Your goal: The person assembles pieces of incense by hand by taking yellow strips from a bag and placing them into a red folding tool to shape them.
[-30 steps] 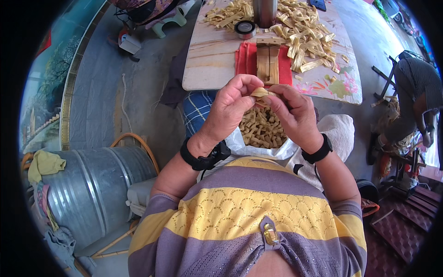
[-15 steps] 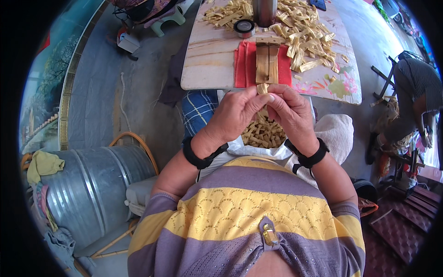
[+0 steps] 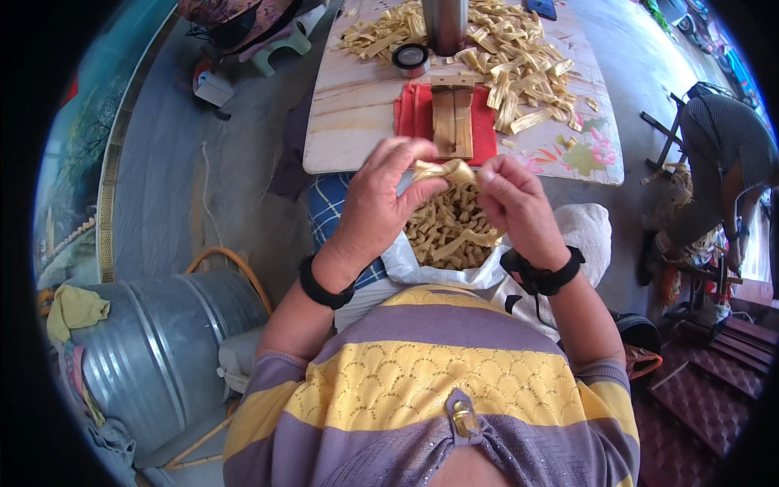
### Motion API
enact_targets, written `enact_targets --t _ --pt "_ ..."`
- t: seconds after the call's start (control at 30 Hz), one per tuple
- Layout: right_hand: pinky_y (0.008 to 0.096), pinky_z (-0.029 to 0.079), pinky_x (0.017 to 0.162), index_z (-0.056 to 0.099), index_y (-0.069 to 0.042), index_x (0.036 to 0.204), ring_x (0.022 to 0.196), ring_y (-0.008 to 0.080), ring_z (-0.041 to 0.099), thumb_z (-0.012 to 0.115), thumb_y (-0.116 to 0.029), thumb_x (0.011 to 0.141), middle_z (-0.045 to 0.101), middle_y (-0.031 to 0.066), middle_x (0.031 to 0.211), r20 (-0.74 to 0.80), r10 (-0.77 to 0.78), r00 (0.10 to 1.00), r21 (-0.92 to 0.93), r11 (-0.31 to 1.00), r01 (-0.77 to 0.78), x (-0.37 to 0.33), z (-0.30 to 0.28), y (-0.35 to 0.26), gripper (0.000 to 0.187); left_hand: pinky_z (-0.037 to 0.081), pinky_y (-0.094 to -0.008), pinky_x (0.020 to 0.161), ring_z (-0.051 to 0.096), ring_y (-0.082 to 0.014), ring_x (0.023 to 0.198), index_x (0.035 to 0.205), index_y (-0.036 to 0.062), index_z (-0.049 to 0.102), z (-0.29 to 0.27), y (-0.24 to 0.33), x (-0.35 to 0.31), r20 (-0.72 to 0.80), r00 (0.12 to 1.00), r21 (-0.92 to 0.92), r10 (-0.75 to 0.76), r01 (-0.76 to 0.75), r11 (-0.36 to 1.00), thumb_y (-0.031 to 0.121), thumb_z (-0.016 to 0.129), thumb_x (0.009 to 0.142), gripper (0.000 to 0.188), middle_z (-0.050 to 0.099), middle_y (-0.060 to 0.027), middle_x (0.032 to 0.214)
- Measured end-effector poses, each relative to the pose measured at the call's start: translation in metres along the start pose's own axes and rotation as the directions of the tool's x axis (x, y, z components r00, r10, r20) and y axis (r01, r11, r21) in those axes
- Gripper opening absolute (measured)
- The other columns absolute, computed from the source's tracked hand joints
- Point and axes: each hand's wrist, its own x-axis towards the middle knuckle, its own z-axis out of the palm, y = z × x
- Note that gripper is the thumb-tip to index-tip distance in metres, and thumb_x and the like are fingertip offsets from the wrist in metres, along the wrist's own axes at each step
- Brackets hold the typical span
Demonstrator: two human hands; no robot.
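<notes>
A pale yellow, flat strip (image 3: pixel 446 171), bunched and twisted, stretches between my hands above my lap. My left hand (image 3: pixel 377 199) has its thumb under the strip's left part and its slightly blurred fingers curved over it. At the strip's other end, my right hand (image 3: pixel 521 204) is closed in a pinch. Below them, a white plastic bag (image 3: pixel 399 261) holds many short pale yellow pieces (image 3: pixel 454 227), with one longer strip lying on top. Just beyond my hands, a wooden block (image 3: pixel 453 122) with a dark lengthwise line sits on a folded red cloth (image 3: pixel 414 110).
The table (image 3: pixel 349 122) bears heaps of loose strips (image 3: pixel 527 73), a metal cylinder (image 3: pixel 446 28), a round black-topped lid (image 3: pixel 411 58) and a phone (image 3: pixel 541 8). A metal drum (image 3: pixel 170 341) lies at left. Another person (image 3: pixel 726 138) bends over at far right.
My hands have moved apart and slightly lower, the left one opening its fingers wider. More of the strip shows between them. The view has shifted a little, uncovering more of the bag.
</notes>
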Motion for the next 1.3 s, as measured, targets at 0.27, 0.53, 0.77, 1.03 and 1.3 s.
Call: enact_targets --t 0.27,0.53,0.77,1.03,1.3 --pt "0.0228 0.041 0.042 0.054 -0.001 0.080 0.047 0.0069 0.050 0.056 -0.020 0.093 0.055 0.0024 0.061 0.075 0.148 0.986 -0.240 0.962 -0.126 0.000 0.006 0.034 0.023 0.050 -0.0391 0.070 0.062 -0.0309 0.084 0.110 0.0060 0.055 0.018 -0.010 -0.018 0.346 0.935 0.316 0.075 -0.191 0.929 0.001 0.056 0.079 0.031 0.057 -0.0115 0.097" --pt "0.0449 0.044 0.062 0.056 0.005 0.078 0.065 0.0401 0.055 0.056 -0.023 0.089 0.054 0.0248 0.067 0.142 -0.205 0.968 -0.581 0.775 0.249 0.002 0.024 0.037 0.030 0.046 -0.0386 0.058 0.058 -0.0282 0.072 0.096 0.0097 0.052 0.020 -0.085 -0.015 0.229 0.877 0.358 0.422 -0.479 0.802 0.012 0.058 0.081 0.016 0.056 -0.0084 0.082" --pt "0.0260 0.035 0.046 0.060 0.002 0.074 0.054 0.0053 0.042 0.058 -0.022 0.092 0.047 -0.0018 0.058 -0.081 -0.098 0.992 -0.416 0.908 0.056 0.027 0.001 0.020 0.030 0.049 -0.0312 0.058 0.058 -0.0179 0.061 0.102 0.0063 0.054 0.037 -0.075 0.007 0.239 0.964 -0.250 -0.113 0.174 0.953 0.013 0.053 0.092 0.012 0.058 -0.0081 0.081" --pt "0.0258 0.031 0.044 0.058 0.002 0.067 0.051 0.0054 0.039 0.064 -0.025 0.088 0.045 -0.0032 0.054 -0.152 -0.189 0.970 -0.572 0.818 0.069 0.065 -0.032 0.019 0.035 0.038 -0.0171 0.046 0.041 -0.0020 0.053 0.106 0.0057 0.051 0.045 -0.080 0.027 0.288 0.901 -0.451 -0.325 0.427 0.784 0.025 0.048 0.098 0.021 0.044 0.0050 0.073" --pt "0.0274 0.036 0.048 0.063 0.004 0.073 0.053 0.0077 0.043 0.062 -0.026 0.087 0.049 0.0005 0.055 -0.200 -0.261 0.944 -0.541 0.833 0.115 0.089 -0.038 0.017 0.033 0.045 -0.0296 0.072 0.053 -0.0137 0.076 0.096 -0.0027 0.055 0.052 -0.086 0.048 0.218 0.904 -0.297 -0.369 0.421 0.857 0.017 0.053 0.092 0.020 0.059 -0.0082 0.081"
